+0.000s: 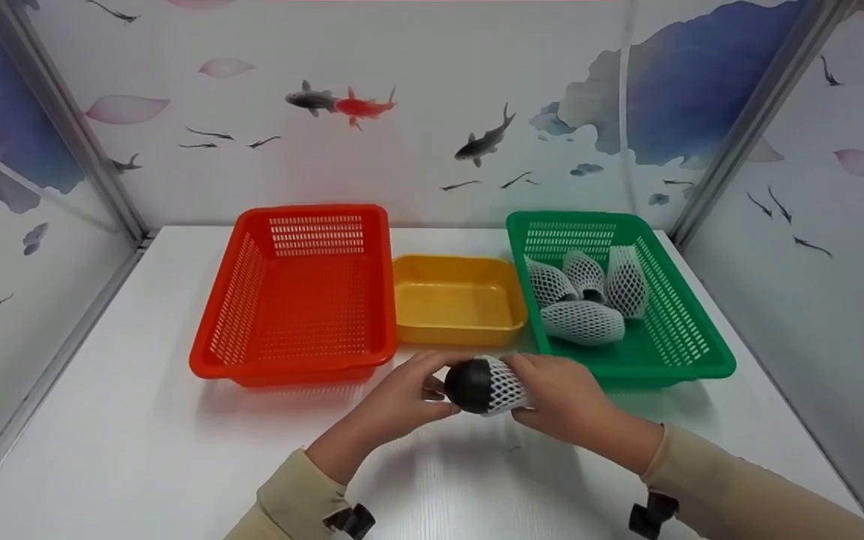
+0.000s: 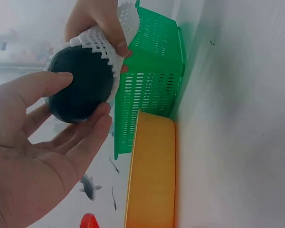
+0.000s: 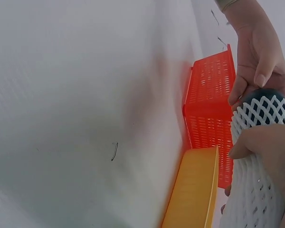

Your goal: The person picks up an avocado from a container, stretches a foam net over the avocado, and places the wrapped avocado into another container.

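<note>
A dark, smooth, rounded fruit (image 1: 468, 386) pokes out of a white foam net sleeve (image 1: 505, 385), held above the table in front of the yellow tray. My left hand (image 1: 402, 394) pinches the bare dark end, thumb on one side and fingers on the other; in the left wrist view the thumb (image 2: 54, 81) lies on its skin. From the right, my right hand (image 1: 563, 394) grips the sleeve around its covered part. The right wrist view shows the sleeve (image 3: 254, 190) running back loosely under that hand, hiding the rest of the fruit.
A red basket (image 1: 293, 367) stands at the left and a yellow tray (image 1: 458, 334) in the middle. In the green basket (image 1: 672, 371) at the right lie several netted pieces (image 1: 583, 322). Printed walls (image 1: 417, 165) enclose the white table (image 1: 139, 420) at the back and sides.
</note>
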### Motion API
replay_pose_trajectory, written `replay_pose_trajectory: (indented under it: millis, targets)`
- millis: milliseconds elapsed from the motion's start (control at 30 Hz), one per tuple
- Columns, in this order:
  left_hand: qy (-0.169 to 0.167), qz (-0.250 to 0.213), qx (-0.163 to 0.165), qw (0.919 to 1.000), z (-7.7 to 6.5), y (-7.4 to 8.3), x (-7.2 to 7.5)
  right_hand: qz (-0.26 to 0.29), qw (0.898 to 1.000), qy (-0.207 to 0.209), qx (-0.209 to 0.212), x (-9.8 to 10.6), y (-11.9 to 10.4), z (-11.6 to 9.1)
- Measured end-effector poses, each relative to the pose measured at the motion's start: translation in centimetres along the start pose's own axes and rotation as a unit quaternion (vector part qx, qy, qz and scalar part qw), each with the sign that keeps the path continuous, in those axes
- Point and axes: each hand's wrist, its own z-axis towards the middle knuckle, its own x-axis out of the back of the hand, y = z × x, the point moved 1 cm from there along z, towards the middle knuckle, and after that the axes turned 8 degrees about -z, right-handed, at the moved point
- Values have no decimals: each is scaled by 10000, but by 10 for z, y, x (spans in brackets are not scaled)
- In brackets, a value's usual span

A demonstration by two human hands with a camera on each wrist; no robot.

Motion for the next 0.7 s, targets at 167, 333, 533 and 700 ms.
replay_pose_trajectory:
  millis: [167, 333, 533, 700]
  targets:
    - [232, 15, 45, 9997, 2, -1, -3, 79, 9999, 47, -50, 0, -2, 3]
    - [519, 44, 27, 9986, 3, 0, -7, 201, 9995, 202, -107, -1, -4, 6]
    - [725, 99, 17, 9973, 4, 3, -10, 304, 9990, 309, -92, 0, -8, 11]
    - [911, 282, -99, 9954, 4, 4, -13, 289, 9989, 365, -88, 1, -11, 15]
